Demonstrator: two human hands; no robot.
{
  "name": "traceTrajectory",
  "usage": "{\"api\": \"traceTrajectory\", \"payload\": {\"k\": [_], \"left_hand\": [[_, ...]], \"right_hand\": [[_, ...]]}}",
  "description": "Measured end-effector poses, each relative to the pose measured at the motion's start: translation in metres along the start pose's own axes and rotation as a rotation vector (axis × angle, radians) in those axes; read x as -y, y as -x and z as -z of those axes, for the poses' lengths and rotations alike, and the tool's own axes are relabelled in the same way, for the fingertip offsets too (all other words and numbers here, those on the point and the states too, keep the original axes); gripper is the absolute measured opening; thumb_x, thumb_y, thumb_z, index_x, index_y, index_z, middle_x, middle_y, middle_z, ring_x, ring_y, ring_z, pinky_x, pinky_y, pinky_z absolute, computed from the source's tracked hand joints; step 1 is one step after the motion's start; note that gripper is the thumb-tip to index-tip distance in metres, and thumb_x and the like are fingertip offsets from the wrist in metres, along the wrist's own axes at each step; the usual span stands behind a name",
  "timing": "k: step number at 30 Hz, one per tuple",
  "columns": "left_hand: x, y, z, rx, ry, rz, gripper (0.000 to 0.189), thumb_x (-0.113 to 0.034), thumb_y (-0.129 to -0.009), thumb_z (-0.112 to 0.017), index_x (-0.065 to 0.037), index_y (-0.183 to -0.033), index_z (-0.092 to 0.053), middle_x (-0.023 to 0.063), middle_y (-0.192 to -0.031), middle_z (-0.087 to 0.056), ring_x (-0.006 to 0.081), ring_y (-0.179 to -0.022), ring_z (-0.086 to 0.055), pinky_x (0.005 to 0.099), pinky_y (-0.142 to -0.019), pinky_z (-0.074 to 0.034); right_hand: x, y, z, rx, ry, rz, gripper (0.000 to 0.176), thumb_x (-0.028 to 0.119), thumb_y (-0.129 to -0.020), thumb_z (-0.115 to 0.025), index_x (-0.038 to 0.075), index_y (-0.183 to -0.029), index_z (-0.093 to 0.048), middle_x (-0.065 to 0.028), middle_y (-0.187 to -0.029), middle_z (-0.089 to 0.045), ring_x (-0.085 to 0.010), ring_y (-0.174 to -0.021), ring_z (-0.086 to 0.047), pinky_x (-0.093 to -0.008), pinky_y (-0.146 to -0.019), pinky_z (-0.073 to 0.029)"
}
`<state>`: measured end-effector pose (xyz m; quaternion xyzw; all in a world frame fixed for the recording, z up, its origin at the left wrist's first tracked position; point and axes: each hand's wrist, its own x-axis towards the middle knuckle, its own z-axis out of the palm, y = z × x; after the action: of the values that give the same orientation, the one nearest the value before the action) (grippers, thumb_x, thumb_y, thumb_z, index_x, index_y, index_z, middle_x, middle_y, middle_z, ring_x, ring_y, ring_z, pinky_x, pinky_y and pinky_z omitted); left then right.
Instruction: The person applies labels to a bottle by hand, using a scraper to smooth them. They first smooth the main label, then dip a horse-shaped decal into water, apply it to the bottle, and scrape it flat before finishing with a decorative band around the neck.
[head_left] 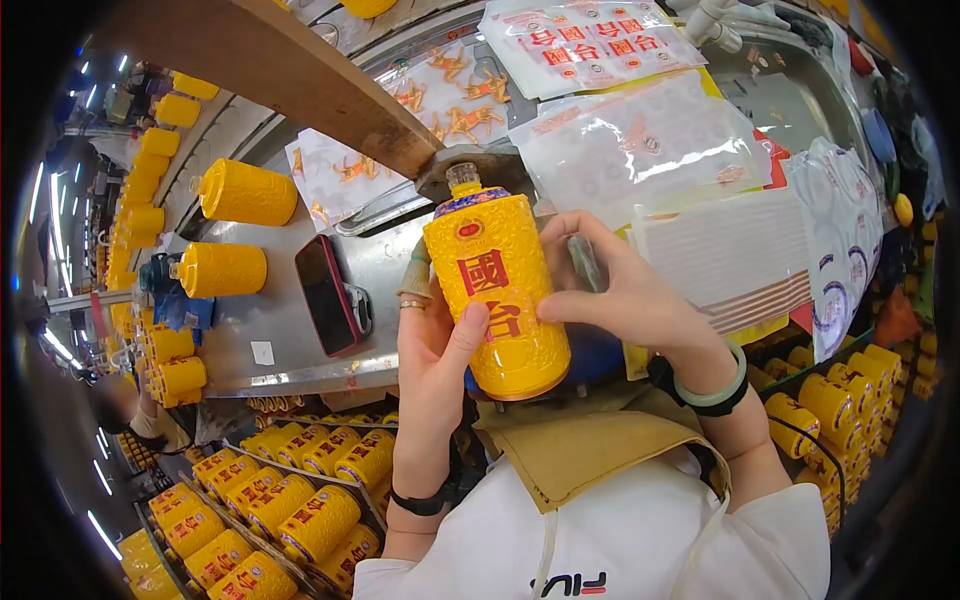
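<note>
A yellow embossed bottle [510, 350] with red characters, a blue patterned shoulder and a clear glass neck is held in front of my chest, its neck pointing away from me. My left hand [437, 345] is closed around its left side, thumb on the front by the lower red character. A tan finger cover and a ring show on that hand. On the right side, my right hand [615, 285] is curled against the bottle, thumb tip touching its front. A greyish translucent piece [585, 263] shows by the right fingers; I cannot make out what it is.
A metal table carries a phone [328, 295], two yellow bottles [245, 192], a sheet of gold figure decals [465, 100], red-character sheets [590, 45] and plastic-covered sheets [640, 150]. A wooden beam [290, 75] crosses above. Racks of yellow bottles [285, 505] stand below.
</note>
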<state>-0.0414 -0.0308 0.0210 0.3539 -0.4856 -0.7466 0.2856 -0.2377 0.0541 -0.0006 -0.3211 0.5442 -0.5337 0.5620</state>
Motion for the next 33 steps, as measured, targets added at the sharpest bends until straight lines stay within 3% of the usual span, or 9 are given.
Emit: {"api": "traceTrajectory", "payload": {"k": [11,14,17,19,21,25,27,31,33], "left_hand": [[0.001,0.001,0.002,-0.008,0.017,0.014,0.062,-0.012,-0.106,-0.059,-0.001,-0.159,-0.028,0.0153,-0.151,-0.049,0.0230,-0.135,-0.053,0.0386,-0.113,-0.044],[0.004,0.001,0.007,-0.017,0.062,0.059,0.054,-0.022,-0.111,-0.048,-0.001,-0.158,-0.031,0.0152,-0.152,-0.050,0.0248,-0.137,-0.052,0.0409,-0.115,-0.041],[0.006,0.002,0.013,-0.021,0.101,0.088,0.053,-0.031,-0.114,-0.040,0.000,-0.158,-0.032,0.0143,-0.152,-0.051,0.0241,-0.137,-0.053,0.0404,-0.115,-0.041],[0.006,0.002,0.014,-0.009,0.117,0.093,0.054,-0.032,-0.115,-0.039,0.000,-0.158,-0.031,0.0129,-0.151,-0.051,0.0209,-0.135,-0.054,0.0373,-0.113,-0.044],[0.005,0.002,0.012,-0.003,0.135,0.093,0.059,-0.038,-0.115,-0.034,0.001,-0.159,-0.029,0.0147,-0.153,-0.049,0.0226,-0.137,-0.053,0.0385,-0.115,-0.041],[0.004,-0.003,0.014,0.027,0.175,0.055,0.066,-0.044,-0.114,-0.031,0.001,-0.162,-0.023,0.0184,-0.158,-0.044,0.0261,-0.142,-0.048,0.0408,-0.119,-0.037],[0.010,-0.005,0.021,0.043,0.158,0.056,0.071,-0.049,-0.113,-0.031,0.001,-0.163,-0.019,0.0216,-0.161,-0.038,0.0291,-0.147,-0.042,0.0422,-0.121,-0.034],[0.013,-0.004,0.024,0.061,0.155,0.049,0.079,-0.061,-0.110,-0.026,-0.002,-0.163,-0.023,0.0200,-0.163,-0.038,0.0318,-0.150,-0.037,0.0458,-0.124,-0.029],[0.004,0.001,0.025,0.038,0.195,0.063,0.073,-0.049,-0.113,-0.031,0.001,-0.164,-0.016,0.0234,-0.164,-0.032,0.0317,-0.150,-0.038,0.0442,-0.124,-0.029]], "right_hand": [[0.008,0.006,0.014,-0.090,0.016,0.026,0.045,0.006,-0.094,-0.071,0.004,-0.135,-0.052,-0.0042,-0.118,-0.058,-0.0108,-0.105,-0.053,-0.0271,-0.094,-0.046],[0.005,0.010,0.015,-0.060,0.034,0.262,0.044,-0.001,-0.097,-0.063,0.003,-0.139,-0.050,-0.0060,-0.127,-0.059,-0.0138,-0.113,-0.061,-0.0283,-0.096,-0.049],[0.023,0.011,0.011,-0.002,0.367,0.364,0.034,-0.005,-0.092,-0.067,0.002,-0.124,-0.064,-0.0079,-0.112,-0.069,-0.0166,-0.106,-0.068,-0.0307,-0.094,-0.053],[0.032,-0.002,0.010,-0.288,0.397,0.403,0.029,-0.006,-0.089,-0.068,0.002,-0.116,-0.069,-0.0090,-0.104,-0.073,-0.0185,-0.098,-0.070,-0.0323,-0.092,-0.054],[0.041,-0.020,0.017,-0.511,0.740,0.796,0.029,-0.005,-0.084,-0.068,0.005,-0.111,-0.073,-0.0108,-0.101,-0.074,-0.0252,-0.093,-0.069,-0.0353,-0.087,-0.054],[0.055,-0.018,-0.002,-0.173,1.184,1.284,0.030,0.014,-0.074,-0.069,0.011,-0.104,-0.075,-0.0039,-0.096,-0.071,-0.0202,-0.090,-0.065,-0.0313,-0.080,-0.053],[0.037,-0.008,-0.028,0.194,1.034,1.366,0.029,0.018,-0.074,-0.069,0.010,-0.102,-0.072,-0.0013,-0.088,-0.064,-0.0208,-0.083,-0.061,-0.0284,-0.076,-0.052],[0.062,-0.011,-0.045,0.424,1.208,1.126,0.034,0.019,-0.076,-0.071,0.015,-0.109,-0.073,0.0015,-0.088,-0.059,-0.0162,-0.078,-0.054,-0.0307,-0.064,-0.046],[0.067,-0.053,-0.034,-0.015,1.349,1.035,0.033,0.019,-0.078,-0.069,0.013,-0.111,-0.070,0.0004,-0.090,-0.057,-0.0176,-0.080,-0.054,-0.0331,-0.067,-0.046]]}}
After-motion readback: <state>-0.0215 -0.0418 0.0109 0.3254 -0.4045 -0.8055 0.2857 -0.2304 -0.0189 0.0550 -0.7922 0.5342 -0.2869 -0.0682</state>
